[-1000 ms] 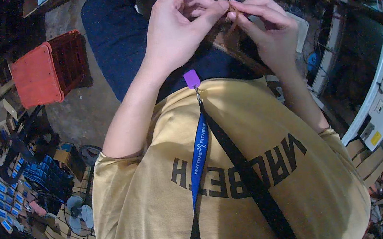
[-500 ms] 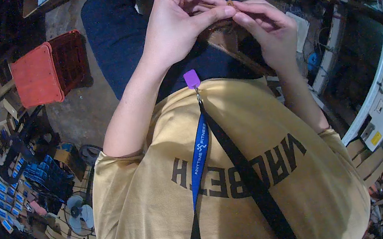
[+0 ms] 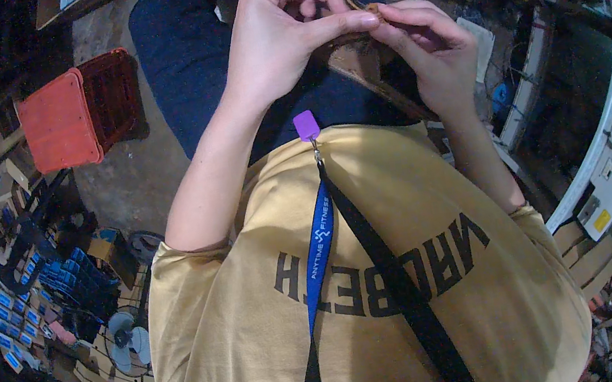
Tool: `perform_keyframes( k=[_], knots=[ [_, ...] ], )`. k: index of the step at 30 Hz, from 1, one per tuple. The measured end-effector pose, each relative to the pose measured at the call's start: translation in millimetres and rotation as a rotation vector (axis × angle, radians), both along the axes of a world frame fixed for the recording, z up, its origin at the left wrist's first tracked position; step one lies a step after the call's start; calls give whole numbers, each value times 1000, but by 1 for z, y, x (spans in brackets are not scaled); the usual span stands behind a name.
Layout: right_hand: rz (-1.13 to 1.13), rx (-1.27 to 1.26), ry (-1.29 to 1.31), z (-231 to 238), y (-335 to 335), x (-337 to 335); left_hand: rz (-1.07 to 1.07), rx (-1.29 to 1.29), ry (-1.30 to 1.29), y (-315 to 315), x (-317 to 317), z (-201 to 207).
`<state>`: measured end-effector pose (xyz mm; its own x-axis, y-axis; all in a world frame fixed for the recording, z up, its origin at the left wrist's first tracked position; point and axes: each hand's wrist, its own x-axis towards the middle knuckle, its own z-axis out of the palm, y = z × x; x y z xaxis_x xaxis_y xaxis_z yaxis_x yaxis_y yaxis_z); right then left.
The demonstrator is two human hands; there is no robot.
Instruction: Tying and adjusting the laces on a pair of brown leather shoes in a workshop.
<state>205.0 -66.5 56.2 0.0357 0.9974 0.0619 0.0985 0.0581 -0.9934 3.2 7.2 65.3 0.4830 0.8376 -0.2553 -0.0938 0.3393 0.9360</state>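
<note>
Over my lap, both hands meet at a small orange-brown piece [image 3: 373,9], too small for its kind to be told. My left hand [image 3: 278,40] pinches it from the left, thumb stretched along its near side and the other fingers curled above. A thin dark sliver or stick shows by the left index fingertip. My right hand [image 3: 429,39] grips the same piece from the right between thumb and index finger. Beneath the hands, a brown flat piece [image 3: 357,60] lies across my dark trousers, partly covered.
A red plastic crate [image 3: 57,123] stands on the floor at left. Behind it at lower left are a small fan [image 3: 126,340] and stacked boxes. A white curved-edged machine or cabinet [image 3: 609,143] fills the right side. A lanyard with a purple tag [image 3: 307,125] hangs from my neck.
My left fingers have shifted slightly, and more of the small brown piece now shows between the fingertips. Both arms stay nearly in place.
</note>
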Motion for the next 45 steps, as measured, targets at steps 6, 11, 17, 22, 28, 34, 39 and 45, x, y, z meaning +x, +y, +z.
perform_keyframes(
  k=[6, 11, 17, 22, 28, 34, 39, 45],
  knots=[
    [-25, -103, 78, 5, -3, -3, -23, -65, -107, 0, 1, 15],
    [-87, -149, 154, 5, 2, -8, -2, -98, -198, -5, 3, 7],
    [-51, -105, 92, 1, 1, -6, 5, -44, -130, -7, 3, -1],
    [-32, -32, -68, 5, 2, -4, -35, -14, -99, -3, 3, -2],
    [-72, 52, -261, 0, 5, -4, 28, -28, -279, -7, 0, -10],
    [-42, 137, -383, 5, 8, -6, 18, 45, -141, -7, 4, -2],
    [-79, 35, -164, 6, 6, -9, 55, -62, -204, -8, 6, 3],
    [-29, 42, -246, 4, 6, -2, 84, 483, 128, -9, 2, -3]
  ],
)
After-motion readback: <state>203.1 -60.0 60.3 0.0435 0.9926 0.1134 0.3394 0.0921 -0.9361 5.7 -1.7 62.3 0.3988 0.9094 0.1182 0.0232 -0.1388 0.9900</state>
